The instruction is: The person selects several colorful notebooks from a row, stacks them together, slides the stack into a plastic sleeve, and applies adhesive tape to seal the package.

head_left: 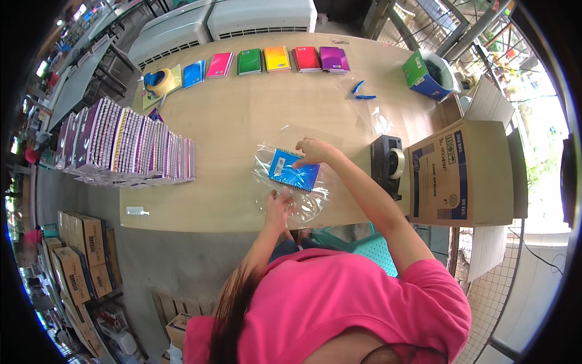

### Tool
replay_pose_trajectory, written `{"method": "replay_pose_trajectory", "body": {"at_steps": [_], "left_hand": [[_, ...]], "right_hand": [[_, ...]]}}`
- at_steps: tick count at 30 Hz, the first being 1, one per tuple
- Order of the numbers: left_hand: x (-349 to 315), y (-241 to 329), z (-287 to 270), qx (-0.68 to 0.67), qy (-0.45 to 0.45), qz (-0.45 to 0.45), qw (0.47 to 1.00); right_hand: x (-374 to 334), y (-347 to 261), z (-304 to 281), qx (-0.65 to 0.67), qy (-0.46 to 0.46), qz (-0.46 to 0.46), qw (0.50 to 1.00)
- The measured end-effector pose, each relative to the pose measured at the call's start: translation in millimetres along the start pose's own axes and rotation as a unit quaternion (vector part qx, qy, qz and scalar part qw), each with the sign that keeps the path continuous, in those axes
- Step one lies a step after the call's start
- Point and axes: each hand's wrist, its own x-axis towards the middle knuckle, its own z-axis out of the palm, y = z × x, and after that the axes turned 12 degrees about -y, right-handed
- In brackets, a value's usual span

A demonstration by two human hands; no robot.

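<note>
A blue spiral-bound notebook point(295, 172) lies slightly tilted on the table in front of me. Crinkled clear plastic point(312, 206) spreads around it; whether it is a bag or a loose sheet I cannot tell. My right hand point(317, 151) reaches over the notebook's upper right part, thumb and fingers apart, the fingertips touching near its top edge. Close below the lower left edge, my left hand point(279, 209) rests at the plastic with its fingers spread. Its fingertips are small and partly lost in the shine of the plastic.
Bundled spiral notebooks point(130, 145) stand stacked at left. Colored notebooks point(248, 61) line the far edge, beside a tape roll point(159, 82). To the right are a black tape dispenser point(383, 164), a cardboard box point(464, 173), blue snippers point(362, 92) and a green-and-blue carton point(427, 79).
</note>
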Motion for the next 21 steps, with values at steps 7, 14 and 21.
{"method": "replay_pose_trajectory", "body": {"at_steps": [7,14,21], "left_hand": [[16,8,15,-0.123,0.015,0.019,0.992],[-7,12,65,0.085,-0.066,0.295,0.949],[8,25,52,0.407,-0.138,0.379,0.819]], "right_hand": [[-49,3,15,0.044,-0.012,-0.065,0.997],[-54,-4,42,0.428,0.129,-0.123,0.886],[-80,10,84,0.300,0.338,-0.189,0.872]]}}
